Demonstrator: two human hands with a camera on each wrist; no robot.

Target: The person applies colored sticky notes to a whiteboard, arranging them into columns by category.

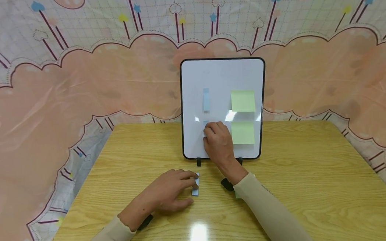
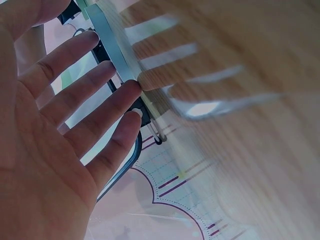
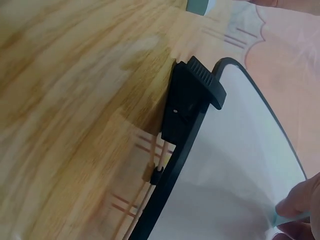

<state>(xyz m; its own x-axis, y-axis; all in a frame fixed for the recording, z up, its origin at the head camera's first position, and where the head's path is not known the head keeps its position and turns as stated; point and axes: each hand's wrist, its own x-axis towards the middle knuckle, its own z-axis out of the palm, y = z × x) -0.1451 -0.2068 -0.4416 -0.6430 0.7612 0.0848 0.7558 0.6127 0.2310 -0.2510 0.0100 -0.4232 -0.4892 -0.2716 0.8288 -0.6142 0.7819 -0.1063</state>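
A white board [image 1: 222,74] with a black frame stands upright on the table. My right hand [image 1: 219,143] is at its lower left, thumb and finger pinching a narrow light blue sticky note [image 3: 291,218] against the surface; the hand covers most of that note in the head view. Higher up hangs another blue sticky note [image 1: 206,100]. My left hand [image 1: 170,190] rests low over the table, fingers loosely extended, fingertips touching a narrow blue sticky note pad [image 1: 195,186]. The left wrist view shows that pad [image 2: 107,37] along the fingertips.
Two square green sticky notes, an upper one [image 1: 243,101] and a lower one [image 1: 242,133], are on the board's right side. A green pad [image 1: 238,194] lies partly hidden beneath my right forearm. Black stand feet [image 3: 192,100] grip the board's bottom edge. A patterned cloth [image 1: 137,79] hangs behind.
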